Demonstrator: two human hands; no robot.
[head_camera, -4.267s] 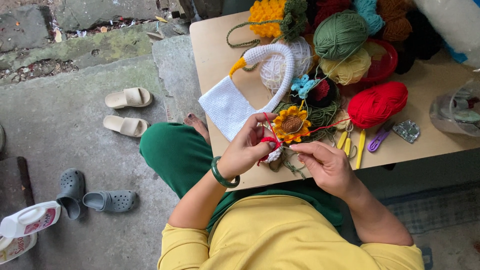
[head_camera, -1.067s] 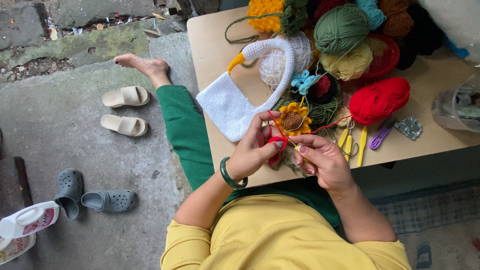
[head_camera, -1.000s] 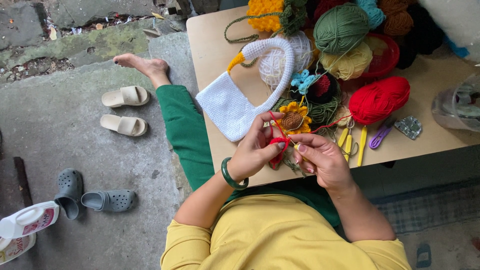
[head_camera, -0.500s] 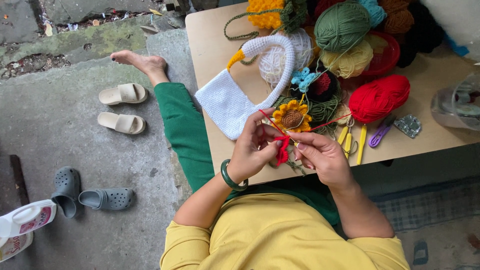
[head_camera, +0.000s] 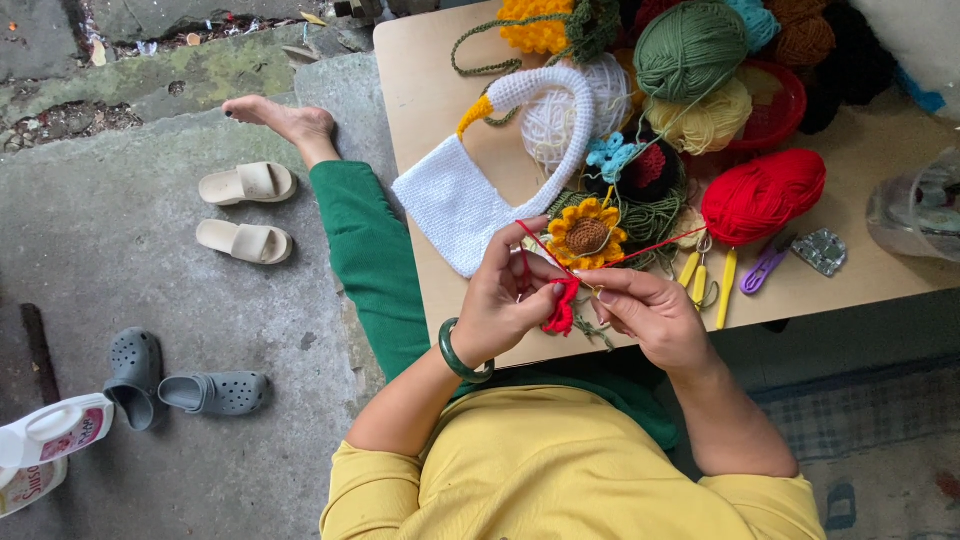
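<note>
My left hand (head_camera: 505, 300) and my right hand (head_camera: 650, 318) meet over the front edge of a low wooden table (head_camera: 430, 110). Between the fingertips sits a small red crochet piece (head_camera: 562, 308). My left hand pinches it, with red yarn looped over the raised index finger. My right hand grips what looks like a crochet hook at the piece; the hook itself is mostly hidden. The red yarn strand (head_camera: 650, 250) runs up and right to a red yarn ball (head_camera: 765, 195). A crocheted sunflower (head_camera: 587, 235) lies just beyond my fingers.
A white crocheted bag (head_camera: 455, 200) with a swan-neck handle, green, yellow and white yarn balls, yellow scissors (head_camera: 700, 275) and a purple clip (head_camera: 765, 265) lie on the table. On the concrete floor at left are beige slippers (head_camera: 245, 210), grey clogs (head_camera: 170, 375) and a white bottle (head_camera: 45, 445).
My left leg has stretched out to the left since the oldest frame. Both hands stay on the red piece, shifting slightly as the yarn is worked.
</note>
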